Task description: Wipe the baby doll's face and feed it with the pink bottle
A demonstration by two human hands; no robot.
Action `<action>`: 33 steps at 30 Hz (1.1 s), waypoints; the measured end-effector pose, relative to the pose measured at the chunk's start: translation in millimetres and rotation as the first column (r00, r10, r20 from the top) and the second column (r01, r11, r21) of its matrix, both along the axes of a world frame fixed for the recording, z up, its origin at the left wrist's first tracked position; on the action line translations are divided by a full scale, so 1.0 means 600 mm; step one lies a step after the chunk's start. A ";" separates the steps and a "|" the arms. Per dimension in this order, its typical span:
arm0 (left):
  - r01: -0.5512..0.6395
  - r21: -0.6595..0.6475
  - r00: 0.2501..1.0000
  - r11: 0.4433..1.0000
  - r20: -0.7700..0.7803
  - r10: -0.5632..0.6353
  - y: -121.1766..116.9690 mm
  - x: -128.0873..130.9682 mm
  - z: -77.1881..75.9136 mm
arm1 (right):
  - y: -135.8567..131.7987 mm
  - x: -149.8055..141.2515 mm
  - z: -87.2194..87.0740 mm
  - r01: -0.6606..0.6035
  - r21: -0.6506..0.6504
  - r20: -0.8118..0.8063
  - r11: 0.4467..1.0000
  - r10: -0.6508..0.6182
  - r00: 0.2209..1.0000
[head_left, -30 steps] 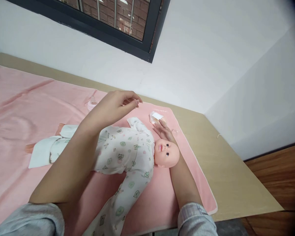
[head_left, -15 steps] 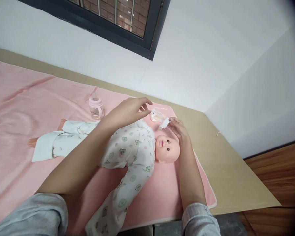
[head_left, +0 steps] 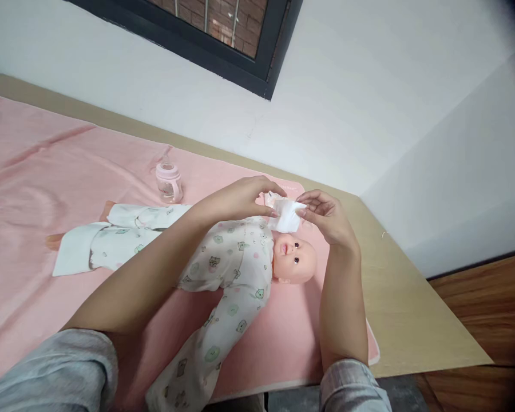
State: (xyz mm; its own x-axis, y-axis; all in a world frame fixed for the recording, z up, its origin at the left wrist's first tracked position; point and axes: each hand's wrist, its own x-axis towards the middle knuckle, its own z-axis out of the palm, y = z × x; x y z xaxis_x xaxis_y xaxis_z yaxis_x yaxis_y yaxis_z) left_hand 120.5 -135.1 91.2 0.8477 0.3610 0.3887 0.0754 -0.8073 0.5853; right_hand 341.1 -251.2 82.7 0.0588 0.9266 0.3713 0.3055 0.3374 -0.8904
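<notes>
A small white square packet (head_left: 290, 217), flat and partly see-through at its left side, is held up just above the doll's head. My right hand (head_left: 328, 216) pinches its right edge between thumb and fingers. At its left side my left hand (head_left: 251, 197) has the thumb against the edge, fingers curved over the top. Behind the packet, a clear plastic wrapper (head_left: 269, 198) partly shows on the pink blanket (head_left: 292, 337). A baby doll (head_left: 298, 269) in a white printed outfit lies face up beneath my hands and left forearm.
A pink-lidded baby bottle (head_left: 168, 182) with a handle stands on the blanket beyond the doll's legs. Bare tabletop (head_left: 395, 320) shows at the right, and the white wall with a dark window frame (head_left: 264, 80) rises behind.
My right hand has lifted and turned, bringing the white packet up flat to view. My left hand has moved right to meet it at the left edge.
</notes>
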 end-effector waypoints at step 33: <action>0.105 -0.357 0.925 0.928 0.378 0.040 -0.035 0.013 0.008 | 0.010 -0.059 -0.007 0.138 0.012 -0.063 0.990 -0.137 0.989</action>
